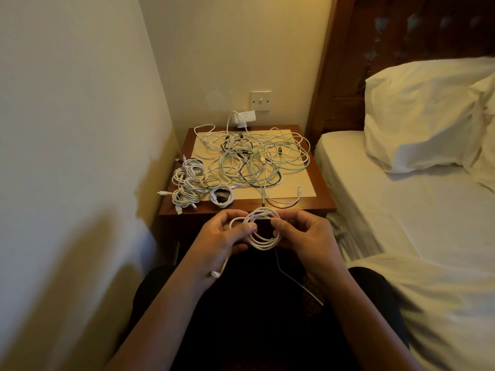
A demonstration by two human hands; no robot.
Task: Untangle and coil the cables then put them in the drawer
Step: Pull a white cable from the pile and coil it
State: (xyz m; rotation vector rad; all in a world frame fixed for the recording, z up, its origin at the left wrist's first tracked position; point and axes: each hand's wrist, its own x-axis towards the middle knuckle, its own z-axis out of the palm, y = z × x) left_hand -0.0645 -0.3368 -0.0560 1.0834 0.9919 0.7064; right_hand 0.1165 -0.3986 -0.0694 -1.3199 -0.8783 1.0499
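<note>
L hand (222,236) & R hand (305,234) bare w/ bare forearms; dark trousers (152,290) on legs.

No text, label, brand or number can be read. The white adapter (245,119) on the wall, at 12 o'clock from the table (320,183), bears a faint round mark, too blurred to make out. The switch plate (261,100) just above it and the plugs of the cables (249,153) are too small and soft to show lettering.
</note>
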